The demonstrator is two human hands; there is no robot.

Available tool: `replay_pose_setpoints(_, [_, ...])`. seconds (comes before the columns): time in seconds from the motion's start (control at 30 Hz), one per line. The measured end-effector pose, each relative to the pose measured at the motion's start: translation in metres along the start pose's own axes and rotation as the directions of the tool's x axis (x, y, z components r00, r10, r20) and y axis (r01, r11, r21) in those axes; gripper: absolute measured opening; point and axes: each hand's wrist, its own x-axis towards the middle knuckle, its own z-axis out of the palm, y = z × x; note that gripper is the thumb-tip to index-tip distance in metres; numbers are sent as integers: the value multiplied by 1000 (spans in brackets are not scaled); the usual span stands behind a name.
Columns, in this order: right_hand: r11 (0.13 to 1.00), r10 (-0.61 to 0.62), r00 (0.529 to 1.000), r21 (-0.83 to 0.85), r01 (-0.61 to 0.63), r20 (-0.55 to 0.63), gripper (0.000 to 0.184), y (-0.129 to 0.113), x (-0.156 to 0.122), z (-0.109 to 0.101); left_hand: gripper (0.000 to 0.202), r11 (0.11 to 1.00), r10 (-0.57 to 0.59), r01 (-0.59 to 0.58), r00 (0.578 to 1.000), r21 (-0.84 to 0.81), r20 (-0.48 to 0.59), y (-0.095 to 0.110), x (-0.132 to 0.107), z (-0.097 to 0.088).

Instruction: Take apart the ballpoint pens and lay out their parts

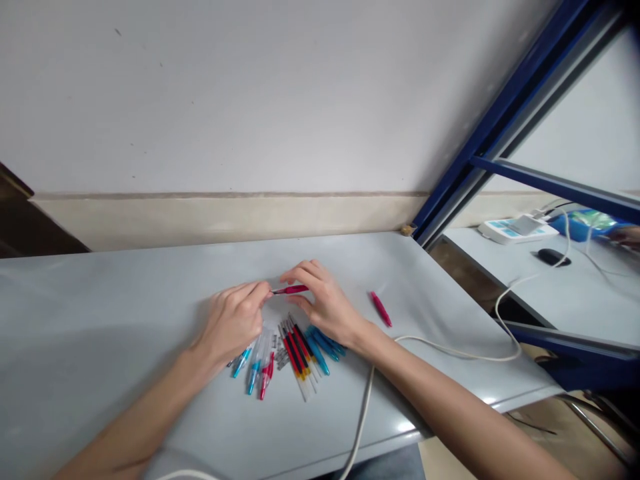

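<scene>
Between my hands a red pen barrel [296, 289] lies roughly level, with a thin dark piece, likely a refill, at its left end. My left hand [239, 319] is closed in a pinch on that thin end. Around the barrel's right end curve the fingers and thumb of my right hand [327, 303], rather loosely. Below them on the table are ink refills [296, 350] with red, black and yellow parts, and blue pen barrels [324, 343]. Clear pen parts with blue tips [253, 378] and a red-tipped one [267, 377] lie under my left hand. Small metallic pieces [281, 353], perhaps springs, sit between.
Another red barrel [381, 309] rests on the grey table [125, 300] to the right. A white cable [450, 348] crosses the table and hangs over its front edge. Past a blue frame [453, 160], a second table holds a power strip [517, 230] and a black mouse [554, 257].
</scene>
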Motion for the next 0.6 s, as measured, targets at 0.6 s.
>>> replay_pose_setpoints(0.6, [953, -16, 1000, -304, 9, -21, 31, 9, -7, 3, 39, 997, -78, 79, 992, -15, 96, -5, 5, -7])
